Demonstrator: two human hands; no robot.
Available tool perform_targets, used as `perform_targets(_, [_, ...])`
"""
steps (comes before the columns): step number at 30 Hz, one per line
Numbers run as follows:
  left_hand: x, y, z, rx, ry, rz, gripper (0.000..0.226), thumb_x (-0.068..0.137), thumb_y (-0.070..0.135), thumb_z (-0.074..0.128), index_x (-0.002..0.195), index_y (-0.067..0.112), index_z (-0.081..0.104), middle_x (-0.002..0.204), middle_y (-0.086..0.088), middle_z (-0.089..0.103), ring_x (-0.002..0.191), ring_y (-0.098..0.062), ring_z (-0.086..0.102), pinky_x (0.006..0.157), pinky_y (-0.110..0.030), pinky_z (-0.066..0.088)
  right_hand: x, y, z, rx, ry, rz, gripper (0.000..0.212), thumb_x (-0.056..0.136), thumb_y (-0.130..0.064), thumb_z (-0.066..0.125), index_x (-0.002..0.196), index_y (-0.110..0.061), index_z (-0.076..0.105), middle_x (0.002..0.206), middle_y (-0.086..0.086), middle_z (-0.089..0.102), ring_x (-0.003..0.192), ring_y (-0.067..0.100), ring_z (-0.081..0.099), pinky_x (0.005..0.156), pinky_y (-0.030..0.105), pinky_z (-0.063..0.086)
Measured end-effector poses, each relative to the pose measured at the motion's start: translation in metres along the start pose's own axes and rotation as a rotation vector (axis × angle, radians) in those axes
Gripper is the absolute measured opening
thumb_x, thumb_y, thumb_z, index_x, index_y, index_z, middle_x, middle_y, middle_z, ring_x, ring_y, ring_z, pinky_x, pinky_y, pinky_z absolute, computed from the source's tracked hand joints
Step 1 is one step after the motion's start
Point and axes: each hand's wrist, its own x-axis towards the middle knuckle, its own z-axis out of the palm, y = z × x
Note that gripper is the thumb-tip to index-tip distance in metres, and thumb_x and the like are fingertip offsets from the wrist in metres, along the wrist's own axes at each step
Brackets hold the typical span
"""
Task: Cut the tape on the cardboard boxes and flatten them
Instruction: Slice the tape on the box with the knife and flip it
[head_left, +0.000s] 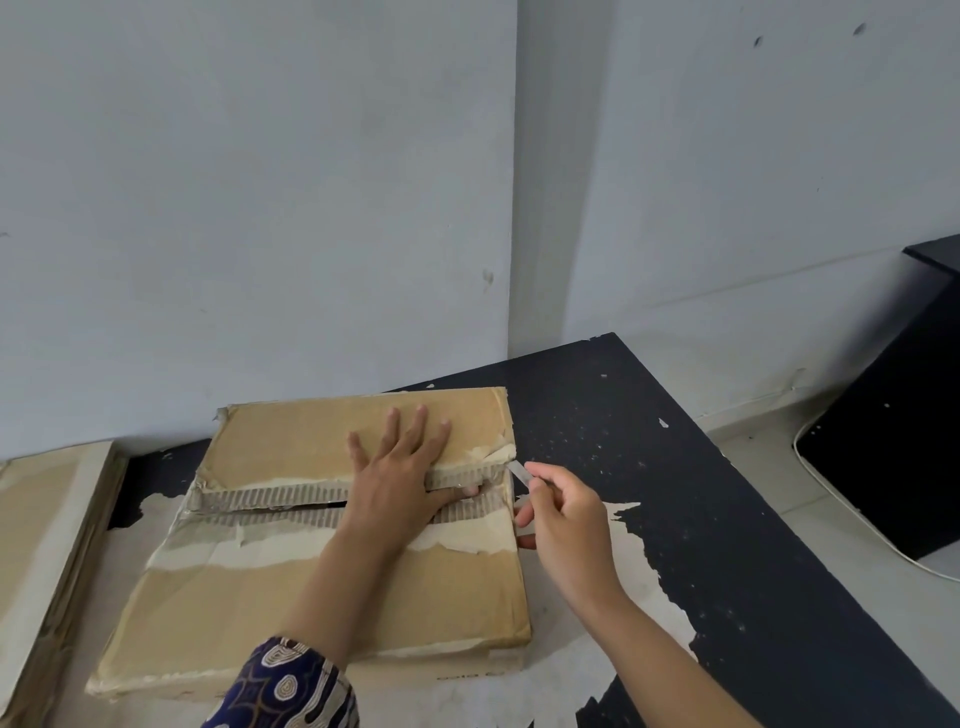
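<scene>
Cardboard box (332, 561) lies flat on my black table (649, 467), against the wall. My left hand (400, 478) presses its far flap, fingers spread straight, thumb tucked into the centre seam. My right hand (563, 512) pinches a small blade (518, 472) at the seam's right end.

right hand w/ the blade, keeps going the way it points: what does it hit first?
Likely the right end of the cardboard box seam, where the blade held by the right hand points, close to the left hand thumb; depth unclear.
</scene>
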Motion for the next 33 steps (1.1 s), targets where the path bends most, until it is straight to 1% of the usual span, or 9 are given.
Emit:
perform_targets(5, [-0.002, -0.001, 0.001, -0.051, 0.021, 0.057, 0.111, 0.064, 0.088, -0.009, 0.142, 0.026, 0.040, 0.150, -0.006, 0.032, 0.140, -0.036, 0.024, 0.103, -0.069, 0.013, -0.003, 0.000, -0.002, -0.019, -0.004, -0.002, 0.026, 0.097, -0.012, 0.041, 0.110, -0.019, 0.062, 0.061, -0.003, 0.059, 0.063, 0.008, 0.059, 0.068, 0.023, 0.053])
perform_targets(9, [-0.002, 0.000, 0.004, 0.052, 0.057, 0.058, 0.085, 0.086, 0.075, 0.008, 0.127, 0.021, 0.059, 0.132, -0.009, 0.056, 0.120, -0.038, 0.053, 0.081, -0.074, 0.035, -0.003, -0.001, -0.001, -0.031, 0.002, -0.013, 0.026, 0.097, -0.013, 0.041, 0.111, -0.018, 0.062, 0.061, -0.005, 0.059, 0.061, 0.004, 0.058, 0.063, 0.017, 0.050])
perform_targets(13, [-0.003, 0.000, 0.004, -0.021, 0.074, 0.051, 0.101, 0.073, 0.083, -0.007, 0.141, 0.027, 0.041, 0.150, -0.004, 0.034, 0.139, -0.034, 0.028, 0.101, -0.070, 0.016, -0.003, -0.003, 0.003, -0.050, 0.020, -0.023, 0.026, 0.097, -0.013, 0.040, 0.111, -0.018, 0.061, 0.062, -0.007, 0.059, 0.060, -0.002, 0.057, 0.060, 0.012, 0.046])
perform_targets(18, [-0.004, 0.001, 0.007, -0.011, 0.087, 0.053, 0.087, 0.085, 0.076, 0.005, 0.132, 0.021, 0.054, 0.138, -0.009, 0.050, 0.128, -0.039, 0.044, 0.091, -0.073, 0.028, 0.000, -0.006, 0.003, -0.140, 0.013, -0.028, 0.028, 0.097, -0.012, 0.040, 0.112, -0.015, 0.062, 0.064, -0.006, 0.059, 0.064, 0.007, 0.058, 0.068, 0.026, 0.050])
perform_targets(22, [-0.003, 0.002, 0.006, 0.022, 0.094, 0.033, 0.080, 0.089, 0.071, 0.009, 0.126, 0.020, 0.060, 0.131, -0.010, 0.057, 0.119, -0.039, 0.053, 0.083, -0.073, 0.034, -0.001, -0.004, 0.011, -0.199, 0.055, -0.026, 0.029, 0.096, -0.016, 0.038, 0.114, -0.019, 0.061, 0.092, 0.004, 0.068, 0.092, 0.023, 0.060, 0.082, 0.039, 0.050])
perform_targets(24, [-0.004, 0.002, 0.006, 0.013, 0.117, 0.043, 0.083, 0.088, 0.072, 0.006, 0.127, 0.021, 0.058, 0.133, -0.009, 0.055, 0.121, -0.039, 0.051, 0.086, -0.073, 0.033, -0.001, -0.004, 0.013, -0.226, 0.053, -0.021, 0.030, 0.097, -0.017, 0.037, 0.115, -0.020, 0.060, 0.097, 0.004, 0.068, 0.095, 0.023, 0.059, 0.082, 0.039, 0.050])
perform_targets(27, [-0.003, 0.002, 0.006, -0.045, 0.096, 0.042, 0.100, 0.074, 0.081, -0.010, 0.140, 0.026, 0.042, 0.149, -0.004, 0.035, 0.139, -0.034, 0.028, 0.102, -0.068, 0.016, 0.000, -0.005, 0.011, -0.275, 0.038, -0.030, 0.030, 0.096, -0.016, 0.037, 0.115, -0.018, 0.060, 0.099, 0.004, 0.068, 0.093, 0.021, 0.061, 0.079, 0.035, 0.051])
perform_targets(31, [-0.005, 0.003, 0.006, -0.021, 0.116, 0.048, 0.091, 0.083, 0.076, -0.002, 0.133, 0.023, 0.052, 0.141, -0.007, 0.047, 0.131, -0.037, 0.041, 0.095, -0.072, 0.025, -0.003, -0.002, 0.013, -0.241, 0.046, -0.022, 0.030, 0.096, -0.016, 0.037, 0.113, -0.019, 0.061, 0.098, 0.004, 0.068, 0.094, 0.023, 0.060, 0.082, 0.038, 0.050])
perform_targets(33, [-0.006, 0.004, 0.003, -0.064, 0.143, 0.032, 0.101, 0.073, 0.081, -0.013, 0.139, 0.028, 0.044, 0.149, -0.002, 0.036, 0.139, -0.031, 0.028, 0.104, -0.067, 0.015, -0.001, -0.001, 0.014, -0.204, 0.066, -0.008, 0.029, 0.096, -0.016, 0.037, 0.113, -0.019, 0.061, 0.096, 0.006, 0.068, 0.094, 0.023, 0.060, 0.083, 0.038, 0.049])
